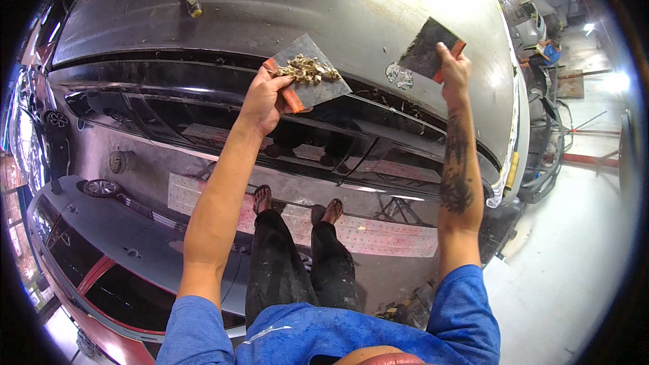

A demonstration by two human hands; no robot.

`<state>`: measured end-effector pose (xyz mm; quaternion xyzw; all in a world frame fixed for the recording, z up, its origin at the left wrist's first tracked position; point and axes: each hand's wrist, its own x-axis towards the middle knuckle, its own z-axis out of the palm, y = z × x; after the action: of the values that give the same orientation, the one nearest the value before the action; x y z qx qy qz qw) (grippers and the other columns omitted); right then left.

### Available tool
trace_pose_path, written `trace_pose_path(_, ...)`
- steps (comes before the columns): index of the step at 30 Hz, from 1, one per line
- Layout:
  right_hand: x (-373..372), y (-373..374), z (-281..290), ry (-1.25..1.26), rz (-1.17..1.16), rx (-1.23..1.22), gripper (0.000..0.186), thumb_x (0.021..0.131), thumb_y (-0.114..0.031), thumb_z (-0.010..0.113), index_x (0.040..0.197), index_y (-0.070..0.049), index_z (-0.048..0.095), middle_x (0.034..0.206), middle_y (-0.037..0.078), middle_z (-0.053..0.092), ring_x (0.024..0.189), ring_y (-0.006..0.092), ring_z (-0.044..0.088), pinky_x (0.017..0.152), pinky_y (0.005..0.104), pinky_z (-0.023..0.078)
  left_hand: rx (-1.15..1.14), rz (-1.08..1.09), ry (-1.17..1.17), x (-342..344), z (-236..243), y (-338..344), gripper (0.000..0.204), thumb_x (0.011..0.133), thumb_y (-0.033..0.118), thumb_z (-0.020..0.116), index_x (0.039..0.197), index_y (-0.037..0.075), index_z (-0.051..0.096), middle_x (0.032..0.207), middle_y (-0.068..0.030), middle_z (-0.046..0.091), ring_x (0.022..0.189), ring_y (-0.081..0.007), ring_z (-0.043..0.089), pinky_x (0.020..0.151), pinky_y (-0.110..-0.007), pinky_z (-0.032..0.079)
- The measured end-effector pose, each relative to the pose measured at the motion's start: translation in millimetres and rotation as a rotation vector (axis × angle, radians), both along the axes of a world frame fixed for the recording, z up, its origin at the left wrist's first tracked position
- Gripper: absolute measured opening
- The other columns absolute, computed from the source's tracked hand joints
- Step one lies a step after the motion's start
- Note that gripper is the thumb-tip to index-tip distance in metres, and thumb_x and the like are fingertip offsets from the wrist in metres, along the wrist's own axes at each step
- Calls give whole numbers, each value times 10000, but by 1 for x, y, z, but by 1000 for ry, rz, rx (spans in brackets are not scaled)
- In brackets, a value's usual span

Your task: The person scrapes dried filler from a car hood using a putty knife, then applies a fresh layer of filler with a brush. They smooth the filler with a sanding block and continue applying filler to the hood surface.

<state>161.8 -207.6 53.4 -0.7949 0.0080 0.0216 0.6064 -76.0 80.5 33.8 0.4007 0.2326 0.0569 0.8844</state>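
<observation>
My left hand (263,100) grips a flat metal putty spreader (332,88) by its orange edge. A heap of tan, flaky scrapings (307,69) lies on that blade. In my right hand (455,73) is a second putty spreader (426,47), dark-bladed and also orange-edged. Its blade is over the grey car roof (284,10), beside a shiny, crumpled-looking patch (399,76); whether the blade touches the roof I cannot tell. Small crumbs are scattered over the roof.
A small dirty container (193,1) lies on the roof at far left. My feet stand on a perforated raised plank (378,233) alongside the car. Behind is another car (149,223) in grey and red. At far right a person in blue (549,52) sits near car parts.
</observation>
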Motion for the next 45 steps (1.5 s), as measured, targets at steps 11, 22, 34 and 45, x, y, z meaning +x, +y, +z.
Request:
trace_pose_path(11, 74, 6, -2, 30, 471, -614, 352, 871, -292, 711, 1063, 0, 673, 788, 83, 659, 675, 154, 596, 582, 337, 474, 133, -2, -68, 53, -16, -75, 355, 849, -68, 429, 1192, -1, 364, 1128, -143, 557, 939, -228, 683, 611, -426, 643)
trace_pose_path(22, 43, 62, -1, -145, 721, -697, 338, 813, -294, 743, 958, 8, 703, 796, 173, 697, 756, 242, 675, 701, 385, 520, 384, 208, 87, 78, -43, -100, 376, 818, -105, 423, 1172, -5, 347, 1176, -154, 480, 1118, -222, 531, 897, -345, 509)
trace_pose_path(34, -9, 39, 36, -270, 596, -366, 304, 886, -267, 703, 931, 27, 646, 691, 54, 595, 678, 127, 537, 641, 343, 456, 53, 115, -110, 80, -26, -92, 371, 851, -70, 432, 1183, 47, 311, 1134, -162, 514, 929, -246, 663, 552, -428, 632)
trace_pose_path(45, -97, 14, 16, -834, 573, -70, 345, 831, 73, 597, 1142, -29, 704, 1087, 141, 682, 1034, 260, 663, 895, 329, 515, -19, 99, -165, 78, 9, -83, 321, 940, -24, 466, 1236, 40, 359, 1173, -144, 531, 1058, -221, 624, 849, -384, 594)
